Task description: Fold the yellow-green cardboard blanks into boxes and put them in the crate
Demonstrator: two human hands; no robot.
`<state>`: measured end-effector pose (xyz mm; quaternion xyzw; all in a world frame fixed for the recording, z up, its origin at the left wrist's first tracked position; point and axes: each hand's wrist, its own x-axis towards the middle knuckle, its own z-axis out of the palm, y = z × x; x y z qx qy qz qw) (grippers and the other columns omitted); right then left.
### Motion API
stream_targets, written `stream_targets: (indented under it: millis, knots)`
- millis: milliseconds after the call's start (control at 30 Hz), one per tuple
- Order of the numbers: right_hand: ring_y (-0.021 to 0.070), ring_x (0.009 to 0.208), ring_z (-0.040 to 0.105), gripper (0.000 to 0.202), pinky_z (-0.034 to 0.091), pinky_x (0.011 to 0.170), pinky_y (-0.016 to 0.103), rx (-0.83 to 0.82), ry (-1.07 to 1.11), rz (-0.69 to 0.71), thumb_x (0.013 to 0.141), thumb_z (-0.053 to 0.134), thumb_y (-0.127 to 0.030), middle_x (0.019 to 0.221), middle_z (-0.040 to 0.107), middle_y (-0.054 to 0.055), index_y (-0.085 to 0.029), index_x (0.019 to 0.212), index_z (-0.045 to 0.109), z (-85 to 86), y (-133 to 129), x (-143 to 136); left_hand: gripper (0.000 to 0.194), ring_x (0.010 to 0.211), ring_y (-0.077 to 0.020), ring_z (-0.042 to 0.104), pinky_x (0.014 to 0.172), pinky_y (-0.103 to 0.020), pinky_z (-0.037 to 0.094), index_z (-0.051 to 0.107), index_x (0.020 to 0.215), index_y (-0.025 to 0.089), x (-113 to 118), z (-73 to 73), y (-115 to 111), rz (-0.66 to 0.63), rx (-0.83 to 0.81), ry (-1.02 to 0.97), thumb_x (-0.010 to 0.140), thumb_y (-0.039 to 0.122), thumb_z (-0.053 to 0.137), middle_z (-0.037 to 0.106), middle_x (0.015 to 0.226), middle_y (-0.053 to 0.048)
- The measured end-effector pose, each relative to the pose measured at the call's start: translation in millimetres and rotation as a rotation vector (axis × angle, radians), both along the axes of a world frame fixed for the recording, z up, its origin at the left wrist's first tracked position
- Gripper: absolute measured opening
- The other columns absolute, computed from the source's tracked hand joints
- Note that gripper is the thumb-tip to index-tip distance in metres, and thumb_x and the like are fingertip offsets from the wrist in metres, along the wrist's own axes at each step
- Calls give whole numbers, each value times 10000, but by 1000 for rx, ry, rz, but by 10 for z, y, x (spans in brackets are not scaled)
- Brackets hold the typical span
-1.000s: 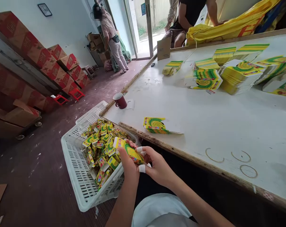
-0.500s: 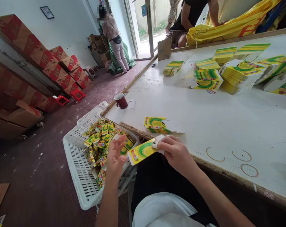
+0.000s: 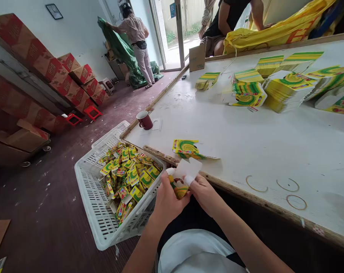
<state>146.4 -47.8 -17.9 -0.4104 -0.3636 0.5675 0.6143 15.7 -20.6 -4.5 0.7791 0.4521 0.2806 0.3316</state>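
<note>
A small yellow-green carton (image 3: 180, 190) with raised white flaps is between my two hands, over my lap at the table's edge. My left hand (image 3: 169, 199) wraps round its left side, with a white cover on a fingertip. On the right, my right hand (image 3: 202, 192) pinches the carton near its flaps, also with a white-covered fingertip. Just beyond lie a few flat yellow-green cartons (image 3: 189, 147) on the white table (image 3: 223, 132). To the left, a white plastic basket (image 3: 88, 189) holds many small folded cartons (image 3: 133, 175).
A maroon mug (image 3: 145, 120) stands at the table's left corner. Stacks of flat cartons (image 3: 288, 91) lie at the back right, and rubber bands (image 3: 296, 202) near the front edge. One person (image 3: 138, 38) holds green sheeting; another (image 3: 229, 19) sits beyond the table.
My left hand has moved right from beside the basket and taken hold of the carton. The carton has turned, its white flaps now up. The far person has lifted the green sheeting.
</note>
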Motion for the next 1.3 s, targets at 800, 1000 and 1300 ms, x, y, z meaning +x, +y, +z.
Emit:
stream_targets:
  millis: [800,1000,1300]
  knots:
    - [271,1345,524,332,514,1038,425,411,-855,-99,942,513,-166,1504,494,136,-256,1216,678,-325,-56,228,466,956,-272,665,848,-423,543,524,1107,200,-189,29,88,36,67,213,692,261,727,682,1029,-82]
    - [262,1283,577,195,516,1004,410,440,-851,84,860,618,-134,1336,607,130,-245,983,722,-192,-28,443,484,910,-226,686,837,-351,544,588,1112,217,-194,162,110,-70,47,203,660,237,759,712,1005,-35]
    - [294,1234,589,781,520,977,484,240,-649,-148,821,681,-305,1440,509,174,-243,1486,274,-216,134,266,575,997,-263,669,877,-415,548,511,1169,202,-440,10,356,248,58,-20,686,380,769,652,1098,-84]
